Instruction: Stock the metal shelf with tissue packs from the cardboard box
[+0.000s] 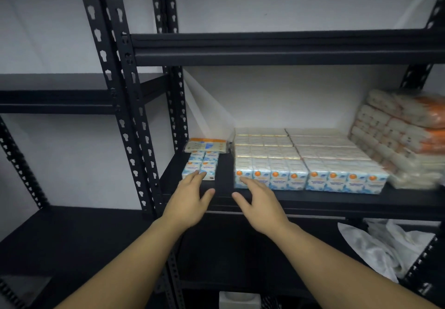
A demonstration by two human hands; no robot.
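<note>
On the black metal shelf lies a wide block of white-and-blue tissue packs in rows. To its left sits a small cluster of the same packs, with a flat pack behind it. My left hand is open, fingertips at the front of the small cluster. My right hand is open too, fingertips touching the front left corner of the big block. A dark gap on the shelf separates the two groups. The cardboard box is out of view.
Stacked orange-and-white tissue bundles fill the shelf's right end. A second black rack stands to the left, its perforated upright close to my left hand. Crumpled white plastic lies on the shelf below, at right.
</note>
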